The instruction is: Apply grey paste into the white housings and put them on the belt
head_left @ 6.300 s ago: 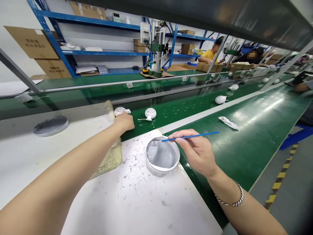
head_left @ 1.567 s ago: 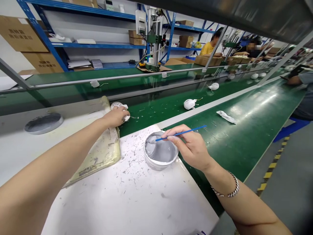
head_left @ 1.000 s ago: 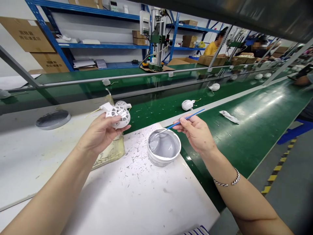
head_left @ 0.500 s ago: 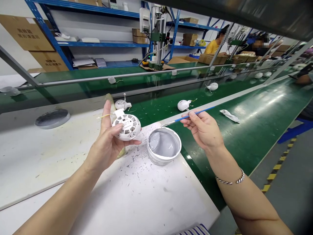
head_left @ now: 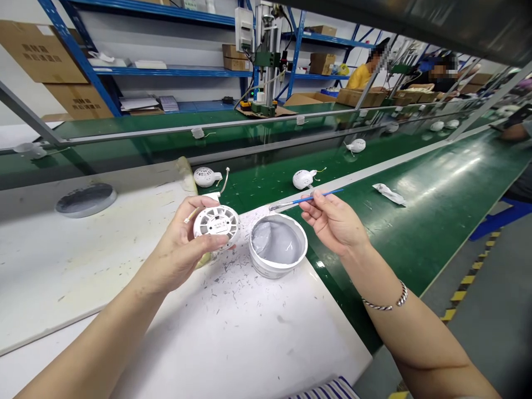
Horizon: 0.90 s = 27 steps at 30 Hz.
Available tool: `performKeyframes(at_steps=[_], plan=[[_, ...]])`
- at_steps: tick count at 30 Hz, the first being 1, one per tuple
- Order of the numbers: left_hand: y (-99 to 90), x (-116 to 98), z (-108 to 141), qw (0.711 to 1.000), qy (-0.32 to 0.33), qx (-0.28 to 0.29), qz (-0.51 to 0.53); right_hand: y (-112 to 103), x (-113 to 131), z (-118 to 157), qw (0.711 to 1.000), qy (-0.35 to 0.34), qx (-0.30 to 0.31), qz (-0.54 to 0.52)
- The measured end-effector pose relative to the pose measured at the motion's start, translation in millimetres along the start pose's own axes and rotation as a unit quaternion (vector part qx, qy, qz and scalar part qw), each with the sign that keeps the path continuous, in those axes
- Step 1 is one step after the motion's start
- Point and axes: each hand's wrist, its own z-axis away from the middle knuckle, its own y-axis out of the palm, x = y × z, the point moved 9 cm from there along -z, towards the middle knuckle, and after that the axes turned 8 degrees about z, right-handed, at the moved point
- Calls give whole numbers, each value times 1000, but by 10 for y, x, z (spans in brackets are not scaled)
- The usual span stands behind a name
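Observation:
My left hand (head_left: 178,244) is closed around a round white fan housing (head_left: 216,226) with slotted vents and a label, thumb across its lower face. A thin wire with a small connector hangs out by the fingers. Between thumb and fingers, my right hand (head_left: 332,221) pinches a slim blue-handled brush (head_left: 305,200). The brush tip points left, over the far rim of a white tub (head_left: 272,270) of grey paste (head_left: 285,244). Left of the tub, grey flecks are scattered over the white board.
Similar white housings with wires, one (head_left: 206,177) near and another (head_left: 304,179) farther right, sit on the green conveyor belt (head_left: 257,185). A grey-coated round lid (head_left: 86,199) lies on the left board. A crumpled white tube (head_left: 389,194) rests on the right strip. People work farther back.
My left hand has turned the fan housing so its labelled face shows more toward me, the thumb now lower across it. My right hand and the brush have shifted slightly left.

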Motion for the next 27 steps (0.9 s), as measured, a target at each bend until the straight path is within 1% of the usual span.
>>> performKeyframes(at_steps=[2, 5, 10, 15, 19, 21, 23, 27], plan=[[21, 37, 13, 1000, -10, 3, -13, 4, 16, 15, 1000, -2, -6, 3], [69, 96, 22, 999, -32, 3, 6, 14, 53, 48, 1000, -12, -11, 17], [156, 199, 51, 998, -61, 6, 31, 83, 131, 121, 998, -45, 9, 43], [212, 263, 132, 995, -94, -7, 45, 232, 215, 223, 995, -66, 38, 67], [283, 316, 198, 988, -136, 8, 73, 380, 281, 324, 994, -72, 61, 47], [288, 317, 210, 987, -138, 9, 78, 445, 308, 363, 993, -80, 71, 55], [271, 299, 209, 989, -127, 1, 74, 487, 309, 385, 992, -81, 76, 60], [229, 276, 211, 991, -115, -17, 69, 548, 260, 410, 992, -76, 89, 37]])
